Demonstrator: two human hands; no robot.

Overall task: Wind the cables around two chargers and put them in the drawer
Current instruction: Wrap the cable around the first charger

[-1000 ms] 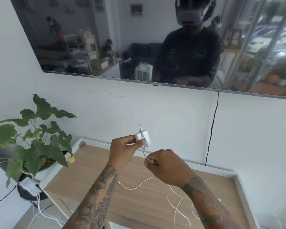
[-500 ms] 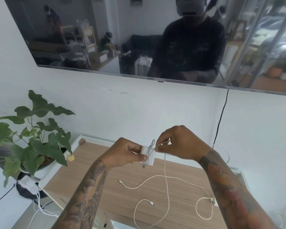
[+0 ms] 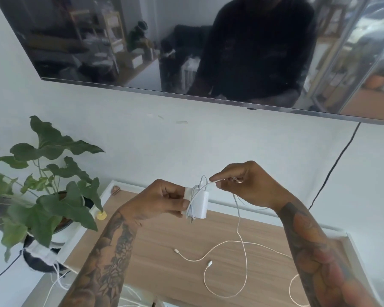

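White cable (image 3: 242,247) is only partly wound on the charger (image 3: 198,203) pinched in the left hand (image 3: 164,201), the right hand (image 3: 246,187) pinching its slack (second charger, drawer unseen).

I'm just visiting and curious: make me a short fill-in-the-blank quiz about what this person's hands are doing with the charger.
1. The left hand holds a white ____ above the wooden tabletop.
2. The right hand pinches the white ____ leading from it.
3. A few turns of cable already wrap the charger; the loose end lies on the ____.
4. A potted ____ stands to the left.

Missing words: charger; cable; tabletop; plant
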